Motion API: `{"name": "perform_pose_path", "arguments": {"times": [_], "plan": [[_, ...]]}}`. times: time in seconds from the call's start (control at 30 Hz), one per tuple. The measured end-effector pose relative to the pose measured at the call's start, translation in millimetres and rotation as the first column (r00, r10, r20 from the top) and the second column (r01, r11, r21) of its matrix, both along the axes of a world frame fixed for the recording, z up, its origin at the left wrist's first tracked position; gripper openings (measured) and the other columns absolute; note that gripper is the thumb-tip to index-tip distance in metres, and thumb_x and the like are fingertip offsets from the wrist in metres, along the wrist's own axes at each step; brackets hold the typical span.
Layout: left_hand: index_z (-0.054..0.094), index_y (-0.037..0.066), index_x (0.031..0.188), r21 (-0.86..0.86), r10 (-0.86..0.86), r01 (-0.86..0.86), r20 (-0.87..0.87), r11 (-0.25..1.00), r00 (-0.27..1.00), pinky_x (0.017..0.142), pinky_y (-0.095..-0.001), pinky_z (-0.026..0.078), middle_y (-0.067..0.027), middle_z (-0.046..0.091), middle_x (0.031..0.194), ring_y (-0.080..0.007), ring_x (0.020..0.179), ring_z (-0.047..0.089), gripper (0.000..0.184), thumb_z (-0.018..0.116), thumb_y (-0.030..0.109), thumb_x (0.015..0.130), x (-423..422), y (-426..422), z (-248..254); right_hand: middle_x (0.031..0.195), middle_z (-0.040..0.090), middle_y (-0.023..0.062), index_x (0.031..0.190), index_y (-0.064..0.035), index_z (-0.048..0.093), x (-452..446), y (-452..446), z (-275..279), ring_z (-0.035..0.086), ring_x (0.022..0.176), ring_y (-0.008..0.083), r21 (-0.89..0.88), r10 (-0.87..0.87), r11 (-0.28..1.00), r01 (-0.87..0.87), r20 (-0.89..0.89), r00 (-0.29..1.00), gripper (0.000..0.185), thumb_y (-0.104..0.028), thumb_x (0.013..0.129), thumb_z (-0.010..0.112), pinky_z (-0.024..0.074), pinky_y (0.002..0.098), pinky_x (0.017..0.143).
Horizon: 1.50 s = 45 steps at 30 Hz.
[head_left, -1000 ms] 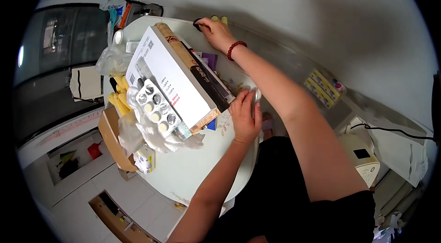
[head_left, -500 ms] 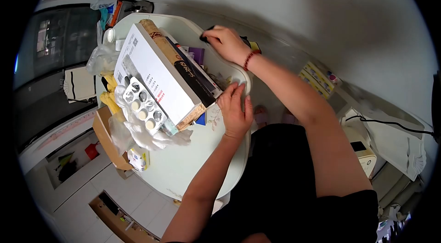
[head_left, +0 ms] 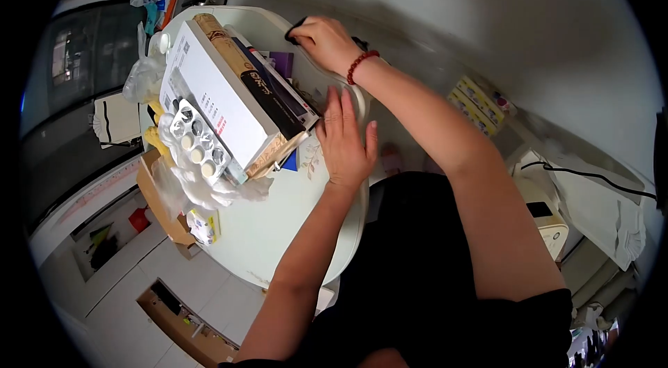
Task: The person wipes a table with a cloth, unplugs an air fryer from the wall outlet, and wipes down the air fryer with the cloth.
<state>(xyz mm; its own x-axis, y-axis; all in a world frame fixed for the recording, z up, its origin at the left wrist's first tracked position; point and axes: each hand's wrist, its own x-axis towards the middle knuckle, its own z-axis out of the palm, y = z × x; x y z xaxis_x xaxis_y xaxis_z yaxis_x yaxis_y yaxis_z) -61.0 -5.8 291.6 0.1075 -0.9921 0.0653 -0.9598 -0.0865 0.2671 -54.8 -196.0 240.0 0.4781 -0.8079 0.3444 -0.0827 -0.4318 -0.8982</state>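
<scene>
My left hand (head_left: 346,144) lies with its fingers stretched out at the near edge of the pale table (head_left: 278,236), fingertips beside the lower end of a stack of books (head_left: 271,100). My right hand (head_left: 323,41), with a red bead bracelet (head_left: 361,65) at the wrist, is closed at the table's curved rim. Its fingers pinch a small black strap-like thing (head_left: 296,28), whose kind I cannot make out. A white-covered book (head_left: 209,100) leans on the stack's left side. A blister pack of tablets (head_left: 197,140) rests against it.
Crumpled white plastic (head_left: 202,184) and a cardboard box (head_left: 156,190) crowd the table's left side. A purple box (head_left: 281,63) sits behind the books. To the right stands a cream appliance (head_left: 546,225) with a black cable (head_left: 591,189) above it.
The table and its contents have shifted up and left in view. My left hand's fingers have straightened. My right hand still pinches the black thing at the rim.
</scene>
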Motion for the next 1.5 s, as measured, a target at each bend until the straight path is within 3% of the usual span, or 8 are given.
{"name": "perform_pose_path", "arguments": {"times": [0.43, 0.57, 1.0, 1.17, 1.23, 1.3, 1.37, 1.5], "plan": [[0.02, 0.0, 0.149, -0.064, 0.026, -0.026, -0.001, 0.998, 1.0, 0.109, -0.0485, 0.026, -0.0257, 0.032, 0.148, -0.0425, 0.131, 0.035, 0.077, 0.058, 0.022, 0.086, -4, -13, 3, 0.093, 0.064, 0.0119, 0.103, -0.007, 0.071, -27, 12, -5, 0.061, 0.088, 0.0316, -0.115, 0.136, 0.983, -0.14, -0.045, 0.99, 0.02, -0.006, 0.088, 0.058, 0.0491, 0.0397, 0.074], [0.026, -0.002, 0.147, -0.161, 0.039, -0.098, -0.335, 0.982, 0.942, 0.108, -0.0436, 0.033, -0.0263, 0.044, 0.14, -0.0401, 0.128, 0.043, 0.068, 0.046, 0.005, 0.083, 6, -7, -6, 0.095, 0.063, 0.0115, 0.102, -0.0051, 0.07, -75, 36, 3, 0.061, 0.089, 0.0297, -0.076, 0.233, 0.967, -0.245, -0.135, 0.963, 0.019, -0.01, 0.09, 0.058, 0.0479, 0.0389, 0.079], [0.033, -0.001, 0.145, -0.218, -0.028, -0.089, -0.481, 0.972, 0.876, 0.108, -0.0406, 0.032, -0.0211, 0.051, 0.137, -0.0363, 0.126, 0.047, 0.066, 0.039, 0.001, 0.079, 12, -3, -10, 0.095, 0.055, 0.0168, 0.092, 0.0026, 0.06, -114, 209, 13, 0.054, 0.091, 0.0345, 0.265, -0.117, 0.96, 0.092, 0.078, 0.99, 0.014, 0.004, 0.08, 0.055, 0.0455, 0.0407, 0.078], [0.041, -0.003, 0.141, -0.148, -0.03, -0.092, -0.664, 0.985, 0.747, 0.112, -0.0351, 0.028, -0.0205, 0.049, 0.139, -0.0278, 0.133, 0.043, 0.058, 0.034, 0.0, 0.083, 18, 5, 2, 0.092, 0.061, 0.0111, 0.095, 0.0028, 0.062, -126, 208, 28, 0.061, 0.086, 0.0242, 0.576, -0.102, 0.816, 0.042, 0.072, 0.992, 0.011, -0.002, 0.087, 0.057, 0.0471, 0.0319, 0.075], [0.043, -0.004, 0.139, -0.089, 0.005, -0.155, -0.853, 0.984, 0.522, 0.112, -0.036, 0.03, -0.0189, 0.051, 0.138, -0.0272, 0.131, 0.045, 0.056, 0.036, 0.001, 0.084, 12, 18, 15, 0.097, 0.063, 0.0019, 0.109, 0.0012, 0.062, -143, 208, 37, 0.058, 0.086, 0.0093, 0.89, -0.171, 0.381, -0.252, 0.335, 0.926, 0.02, -0.009, 0.093, 0.056, 0.0472, 0.0255, 0.075], [0.045, -0.005, 0.137, -0.035, 0.014, -0.198, -0.97, 0.979, 0.244, 0.111, -0.0369, 0.032, -0.0173, 0.052, 0.136, -0.0265, 0.128, 0.048, 0.054, 0.037, 0.002, 0.085, 2, 31, 24, 0.105, 0.062, 0.0028, 0.117, 0.0016, 0.058, -165, 209, 63, 0.059, 0.093, 0.0093, 0.843, -0.302, 0.204, -0.499, 0.538, 0.787, 0.027, -0.011, 0.094, 0.053, 0.048, 0.0252, 0.083], [0.041, -0.004, 0.14, 0.126, 0.12, -0.066, -0.989, 0.99, -0.088, 0.11, -0.0356, 0.032, -0.0169, 0.052, 0.135, -0.0244, 0.128, 0.047, 0.059, 0.045, 0.037, 0.098, -26, 62, 40, 0.109, 0.062, 0.0039, 0.119, 0.0013, 0.056, -181, 210, 87, 0.06, 0.098, 0.0117, 0.767, -0.361, 0.122, -0.63, 0.626, 0.691, 0.028, -0.011, 0.095, 0.051, 0.0482, 0.0269, 0.087], [0.047, 0.001, 0.136, 0.381, 0.403, 0.167, -0.907, 0.909, -0.123, 0.106, -0.0323, 0.033, -0.0061, 0.052, 0.132, -0.015, 0.122, 0.046, 0.077, 0.06, 0.059, 0.087, -54, 137, 4, 0.113, 0.063, 0.0081, 0.122, 0.0008, 0.054, -199, 195, 97, 0.061, 0.103, 0.0174, 0.662, -0.399, 0.11, -0.741, 0.713, 0.577, 0.029, -0.013, 0.098, 0.045, 0.0494, 0.0333, 0.092]]}}
